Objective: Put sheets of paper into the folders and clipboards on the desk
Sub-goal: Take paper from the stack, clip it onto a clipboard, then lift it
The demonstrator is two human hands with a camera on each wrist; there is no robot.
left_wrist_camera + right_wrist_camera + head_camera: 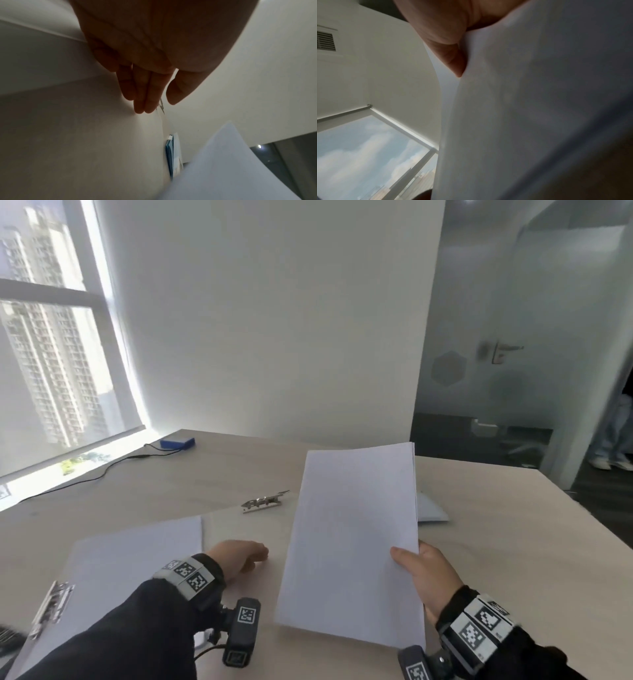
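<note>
One paper stack [352, 542] pinched at its edge by right hand [428, 577].

an office: pale desk [479, 525], frosted glass door [513, 337], high window [51, 354] facing tower blocks.

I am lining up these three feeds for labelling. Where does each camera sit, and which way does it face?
Head: worn on the head, facing forward and down at the desk; both hands and sleeves show.
Left wrist: looks along the left hand, fingers straight over the desk.
Right wrist: looks along the right hand, tilted up toward the window.
Shared: the paper stack appears in all three.
</note>
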